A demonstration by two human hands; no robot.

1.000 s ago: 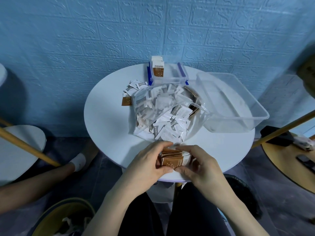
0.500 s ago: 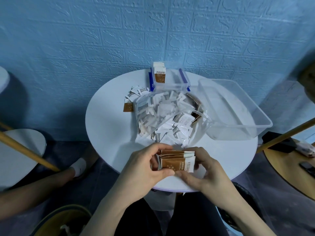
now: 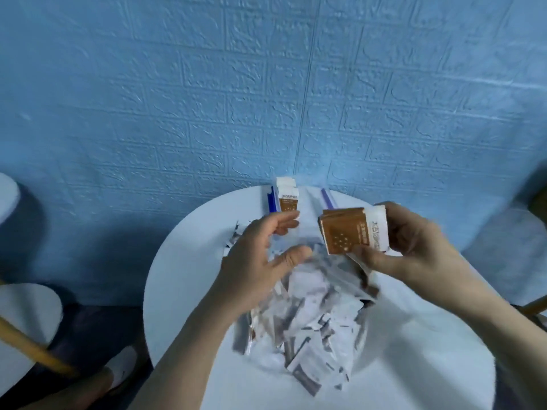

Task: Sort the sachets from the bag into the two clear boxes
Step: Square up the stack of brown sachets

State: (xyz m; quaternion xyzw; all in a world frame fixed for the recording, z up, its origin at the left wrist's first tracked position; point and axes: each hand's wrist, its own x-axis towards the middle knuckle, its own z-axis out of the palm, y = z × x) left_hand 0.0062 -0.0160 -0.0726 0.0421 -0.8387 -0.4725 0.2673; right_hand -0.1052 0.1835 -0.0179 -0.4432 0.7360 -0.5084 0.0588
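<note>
Sorting under way, seen from the head camera. We see the right hand (image 3: 414, 247) raised above the round white surface (image 3: 183, 291), its grip clenched on a squared stack of brown-and-white sachets (image 3: 353, 229), thumb under the near edge and fingers behind the far side. The left hand (image 3: 260, 255) hovers beside it with fingers spread and relaxed, grasping nothing.

Behind the hands, at the far edge of the surface against the blue embossed wall (image 3: 266, 84), stands the small clear box with blue clips (image 3: 313, 202). A few brown-and-white sachets already stand upright at its left end (image 3: 287, 196); the rest of its interior looks unfilled, though blur hides detail. We cannot make out the second clear box in this view.

Below the hands lies the clear plastic bag (image 3: 310, 306), slumped open on the surface and holding a large heap of mostly white sachets, with some spilling toward the near edge. A few loose ones lie just left of the left hand (image 3: 233, 235).

We judge the task to be at an early stage: one small batch is boxed, one stack is in hand and probably bound for the same box, and the bulk of the bag remains unsorted.
</note>
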